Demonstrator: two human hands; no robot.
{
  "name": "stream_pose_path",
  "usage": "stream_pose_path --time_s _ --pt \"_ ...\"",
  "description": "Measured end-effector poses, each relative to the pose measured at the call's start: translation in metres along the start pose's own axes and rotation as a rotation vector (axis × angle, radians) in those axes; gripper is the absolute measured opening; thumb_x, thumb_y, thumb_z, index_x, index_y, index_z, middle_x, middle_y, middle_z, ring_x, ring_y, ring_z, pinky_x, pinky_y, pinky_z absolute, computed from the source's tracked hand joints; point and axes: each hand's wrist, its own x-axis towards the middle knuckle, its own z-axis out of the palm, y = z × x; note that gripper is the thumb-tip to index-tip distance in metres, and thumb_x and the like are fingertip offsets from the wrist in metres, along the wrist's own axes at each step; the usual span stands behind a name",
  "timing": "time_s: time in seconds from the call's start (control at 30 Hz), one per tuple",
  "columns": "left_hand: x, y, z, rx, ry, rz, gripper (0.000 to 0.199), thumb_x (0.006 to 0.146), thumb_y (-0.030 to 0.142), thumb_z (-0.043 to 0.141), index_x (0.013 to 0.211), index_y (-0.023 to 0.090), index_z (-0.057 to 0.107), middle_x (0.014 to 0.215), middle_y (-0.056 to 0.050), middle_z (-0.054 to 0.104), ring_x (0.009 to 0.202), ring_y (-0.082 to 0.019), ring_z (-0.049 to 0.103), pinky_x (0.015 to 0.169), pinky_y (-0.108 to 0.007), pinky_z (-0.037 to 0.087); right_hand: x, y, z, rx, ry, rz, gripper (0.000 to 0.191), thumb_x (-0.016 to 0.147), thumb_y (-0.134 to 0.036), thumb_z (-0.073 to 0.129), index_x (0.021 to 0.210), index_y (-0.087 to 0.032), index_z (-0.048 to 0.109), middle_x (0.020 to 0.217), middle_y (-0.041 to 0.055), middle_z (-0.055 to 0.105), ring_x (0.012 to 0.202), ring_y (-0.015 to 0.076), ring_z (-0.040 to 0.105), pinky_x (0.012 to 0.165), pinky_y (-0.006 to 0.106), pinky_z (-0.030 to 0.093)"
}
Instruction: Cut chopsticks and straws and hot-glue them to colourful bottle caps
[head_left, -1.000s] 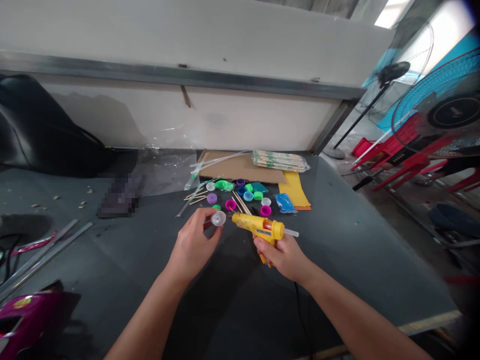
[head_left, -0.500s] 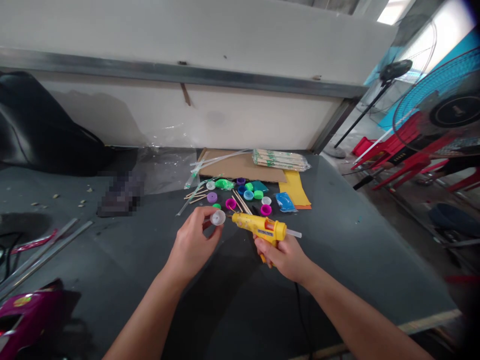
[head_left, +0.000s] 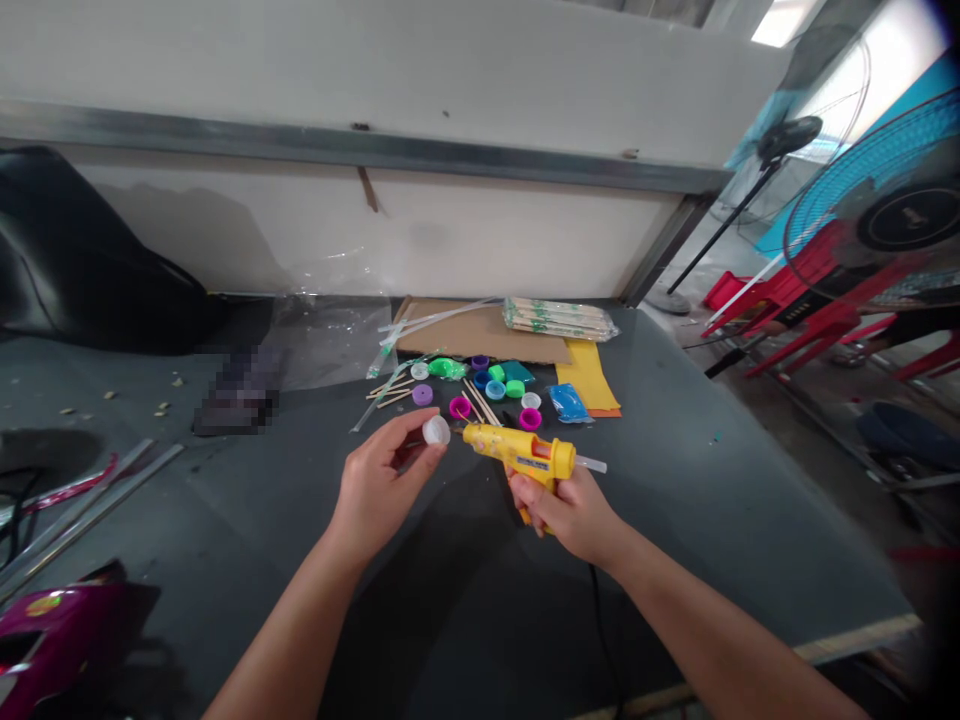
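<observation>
Holding left: left hand [head_left: 379, 490] has its thumb and fingertips together on a white cap [head_left: 436, 431], raised above the desk [head_left: 697, 520].

Holding right: right hand [head_left: 566, 505] is clamped round the grip of a yellow glue gun [head_left: 517, 452].

Gun: held sideways above the desk, nozzle pointing left, its tip just beside the cap but not visibly touching it. A clear glue stick [head_left: 591, 464] juts from the back.

Cord: a black cord [head_left: 600, 620] lies on the desk below the right hand.

Nearest things: colored caps, among them a magenta cap [head_left: 529, 419] and a purple cap [head_left: 422, 394], lie scattered just beyond the hands, with loose wooden sticks [head_left: 480, 402] among them.

Further along the desk: a cardboard sheet [head_left: 480, 335], a wrapped bundle of sticks [head_left: 559, 320], yellow paper [head_left: 589, 375], a blue packet [head_left: 568, 403], and clear tubes [head_left: 435, 320].

Left side: metal strips [head_left: 90, 505] and a magenta object [head_left: 52, 640] lie at the desk's edge, near a black bag [head_left: 75, 250].

Beyond the desk: red chairs [head_left: 795, 290] stand on the right by a standing fan [head_left: 885, 200].
</observation>
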Motion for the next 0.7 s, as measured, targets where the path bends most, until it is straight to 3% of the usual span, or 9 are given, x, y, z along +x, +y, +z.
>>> stream_pose_path --time_s 0.17,0.3,0.47,0.7 --pt "0.000 -0.002 0.001 -0.100 -0.054 -0.029 0.040 0.086 0.036 0.058 0.124 0.025 0.061 0.113 -0.007 0.068 0.094 -0.019 0.067 0.084 -0.034 0.056 0.000 0.002 -0.001 0.003 0.004 -0.008 0.028 0.088 -0.044 0.053 0.084 -0.017 0.057 0.063 -0.0014 0.053 0.047 0.0077 0.047 0.047 0.022 0.039" --pt "0.000 -0.002 0.003 -0.470 -0.107 -0.179 0.046 0.087 0.038 0.057 0.130 0.021 0.055 0.121 -0.009 0.064 0.095 -0.020 0.067 0.089 -0.039 0.055 -0.001 0.002 0.000 0.003 0.009 -0.042 0.029 0.089 -0.044 0.052 0.080 -0.017 0.057 0.059 -0.0021 0.052 0.047 0.0081 0.047 0.047 0.022 0.039" --pt "0.001 0.005 0.005 -0.764 -0.133 -0.304 0.040 0.083 0.035 0.063 0.120 0.018 0.060 0.105 -0.007 0.067 0.089 -0.019 0.066 0.084 -0.042 0.058 -0.002 -0.001 0.003 -0.007 0.062 -0.155 0.025 0.089 -0.041 0.053 0.086 -0.017 0.059 0.064 -0.0002 0.055 0.049 0.0087 0.047 0.045 0.022 0.039" --pt "0.000 0.004 0.010 -0.857 -0.227 -0.362 0.027 0.085 0.033 0.061 0.107 0.016 0.064 0.097 -0.006 0.068 0.083 -0.017 0.068 0.082 -0.037 0.058 -0.003 -0.007 0.004 0.002 0.091 -0.293 0.020 0.090 -0.037 0.053 0.091 -0.018 0.061 0.062 -0.0002 0.055 0.050 0.0105 0.049 0.044 0.023 0.039"
